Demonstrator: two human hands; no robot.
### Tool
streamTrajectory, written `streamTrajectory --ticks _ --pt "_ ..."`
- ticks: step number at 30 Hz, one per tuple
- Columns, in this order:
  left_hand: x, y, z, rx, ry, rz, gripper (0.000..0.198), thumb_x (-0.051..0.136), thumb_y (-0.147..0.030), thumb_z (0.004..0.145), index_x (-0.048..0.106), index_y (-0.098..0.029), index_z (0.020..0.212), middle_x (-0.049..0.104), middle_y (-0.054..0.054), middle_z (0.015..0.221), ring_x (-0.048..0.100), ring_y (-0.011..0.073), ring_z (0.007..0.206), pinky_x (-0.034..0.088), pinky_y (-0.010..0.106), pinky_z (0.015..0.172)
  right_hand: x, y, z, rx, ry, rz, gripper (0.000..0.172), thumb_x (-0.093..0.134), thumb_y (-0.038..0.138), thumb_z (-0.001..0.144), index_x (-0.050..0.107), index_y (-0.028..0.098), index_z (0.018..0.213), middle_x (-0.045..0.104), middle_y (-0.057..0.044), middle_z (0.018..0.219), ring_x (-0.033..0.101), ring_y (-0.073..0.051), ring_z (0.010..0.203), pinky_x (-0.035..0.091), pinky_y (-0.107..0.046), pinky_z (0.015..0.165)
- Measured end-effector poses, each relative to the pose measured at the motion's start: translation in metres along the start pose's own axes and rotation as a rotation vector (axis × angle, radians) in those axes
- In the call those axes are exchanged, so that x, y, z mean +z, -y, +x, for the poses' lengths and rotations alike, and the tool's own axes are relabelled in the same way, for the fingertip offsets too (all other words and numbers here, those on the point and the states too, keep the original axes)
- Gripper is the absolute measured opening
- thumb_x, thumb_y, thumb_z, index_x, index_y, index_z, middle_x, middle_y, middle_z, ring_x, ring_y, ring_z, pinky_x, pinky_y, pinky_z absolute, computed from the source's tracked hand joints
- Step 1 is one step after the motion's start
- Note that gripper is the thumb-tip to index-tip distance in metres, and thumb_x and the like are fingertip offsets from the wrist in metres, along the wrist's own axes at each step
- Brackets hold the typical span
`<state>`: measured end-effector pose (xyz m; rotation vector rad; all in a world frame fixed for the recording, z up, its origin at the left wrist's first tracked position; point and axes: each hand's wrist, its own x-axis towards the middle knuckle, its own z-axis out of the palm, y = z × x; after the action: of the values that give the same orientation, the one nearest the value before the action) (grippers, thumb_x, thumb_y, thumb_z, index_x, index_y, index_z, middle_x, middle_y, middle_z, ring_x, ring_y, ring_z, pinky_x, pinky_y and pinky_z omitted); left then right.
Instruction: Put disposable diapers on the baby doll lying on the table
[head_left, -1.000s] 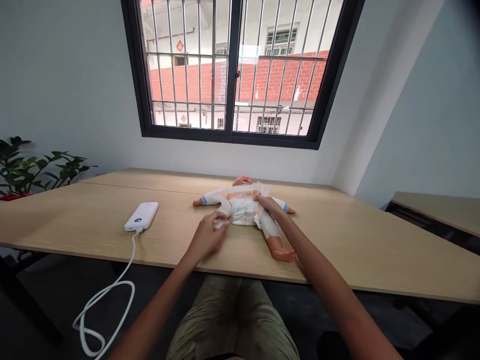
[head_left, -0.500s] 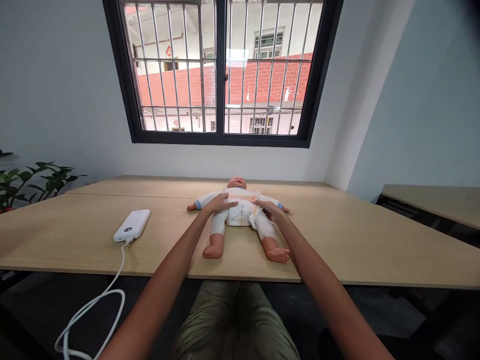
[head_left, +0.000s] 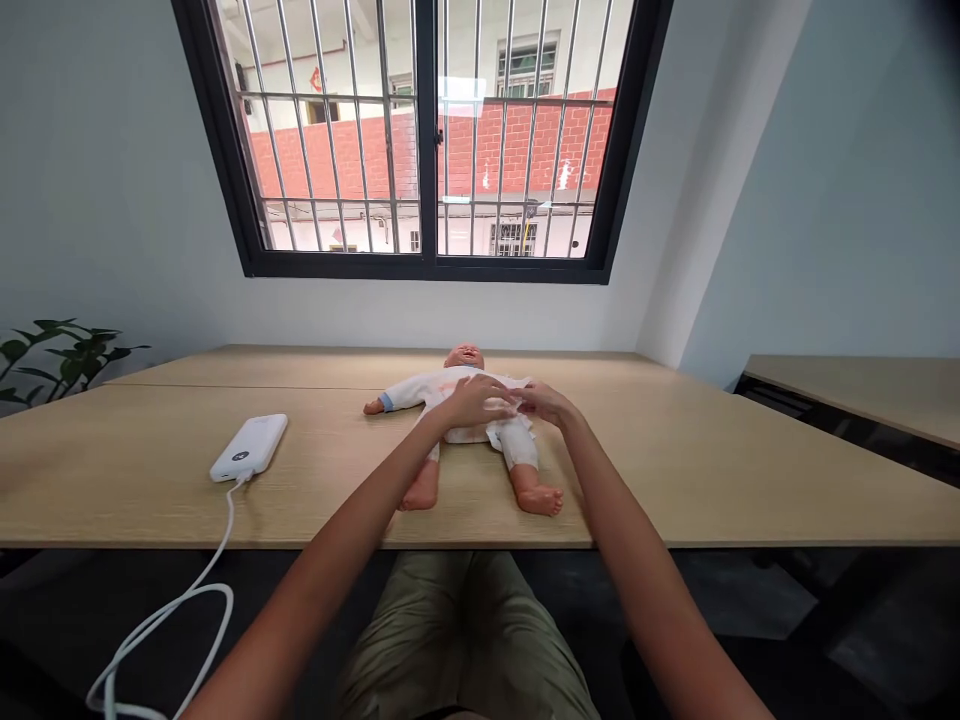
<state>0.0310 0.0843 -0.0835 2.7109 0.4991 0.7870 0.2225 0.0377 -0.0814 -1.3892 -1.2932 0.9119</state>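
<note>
White disposable diaper (head_left: 468, 435) on white-suited baby doll (head_left: 433, 386); left hand (head_left: 480, 400), right hand (head_left: 546, 401) at diaper front, grips unclear from here; best smoothed evenly

Bright daylight fills the window (head_left: 427, 130), while the floor (head_left: 735, 600) lies dim, its details seemingly lost.

The left hand (head_left: 475, 402) hovers palm down — right hand (head_left: 547, 402) close beside.
</note>
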Motion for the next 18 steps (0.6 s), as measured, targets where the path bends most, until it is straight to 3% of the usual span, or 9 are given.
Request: streamTrajectory --ticks 2,4,6,8,11,14,18 --pt "0.011 -0.003 0.006 0.011 0.114 0.065 0.033 0.056 -0.053 0.087 0.072 -0.029 0.103 0.063 0.005 0.124 0.045 0.0288 0.125 0.021 0.048 0.112 -0.017 -0.003 0.004 0.068 -0.022 -0.179 0.017 0.071 0.024 0.075 0.059 0.014 0.082 0.06 0.001 0.066 0.056 -0.009 0.064 0.043 -0.019 0.062" --pt "0.019 -0.004 0.008 -0.001 0.185 0.151 0.036 0.049 -0.053 0.091 0.07 -0.029 0.106 0.065 0.004 0.122 0.047 0.028 0.124 0.021 0.051 0.111 -0.031 -0.008 0.006 0.165 -0.029 -0.353 0.016 0.073 0.019 0.072 0.059 0.015 0.078 0.059 0.002 0.062 0.057 -0.01 0.063 0.042 -0.019 0.06" --pt "0.022 -0.003 0.007 -0.002 0.216 0.221 0.037 0.044 -0.052 0.093 0.067 -0.029 0.111 0.065 0.003 0.12 0.048 0.0268 0.122 0.023 0.052 0.109 -0.038 -0.013 0.007 0.267 0.034 -0.444 0.023 0.08 0.012 0.062 0.06 0.014 0.071 0.057 0.002 0.056 0.057 -0.012 0.059 0.042 -0.021 0.058" --pt "0.02 -0.004 0.005 0.001 0.23 0.284 0.04 0.044 -0.054 0.092 0.064 -0.03 0.117 0.064 0.004 0.12 0.049 0.0272 0.12 0.026 0.052 0.108 -0.036 -0.019 0.009 0.334 0.126 -0.485 0.024 0.084 0.016 0.063 0.063 0.012 0.073 0.06 0.0 0.061 0.059 -0.013 0.062 0.046 -0.024 0.06" --pt "0.014 -0.01 0.007 -0.006 0.298 0.366 0.045 0.045 -0.058 0.089 0.063 -0.033 0.122 0.061 0.006 0.124 0.049 0.0296 0.119 0.03 0.055 0.104 -0.025 -0.026 0.011 0.33 0.203 -0.445 0.025 0.067 0.034 0.087 0.064 0.012 0.099 0.065 -0.005 0.091 0.063 -0.015 0.079 0.054 -0.03 0.071" --pt "0.013 -0.018 0.017 -0.042 0.389 0.404 0.04 0.042 -0.054 0.089 0.066 -0.037 0.116 0.059 0.006 0.127 0.047 0.0318 0.121 0.028 0.06 0.103 -0.018 -0.029 0.013 0.294 0.218 -0.389 0.032 0.057 0.037 0.095 0.059 0.014 0.116 0.061 -0.007 0.111 0.063 -0.018 0.094 0.056 -0.036 0.08" --pt "0.024 -0.02 0.037 -0.161 0.426 0.433 0.037 0.04 -0.046 0.09 0.071 -0.036 0.107 0.064 0.005 0.124 0.045 0.0336 0.125 0.02 0.067 0.106 -0.021 -0.03 0.013 0.267 0.229 -0.357 0.022 0.067 0.03 0.087 0.065 0.012 0.1 0.066 -0.005 0.094 0.063 -0.015 0.08 0.056 -0.029 0.072"
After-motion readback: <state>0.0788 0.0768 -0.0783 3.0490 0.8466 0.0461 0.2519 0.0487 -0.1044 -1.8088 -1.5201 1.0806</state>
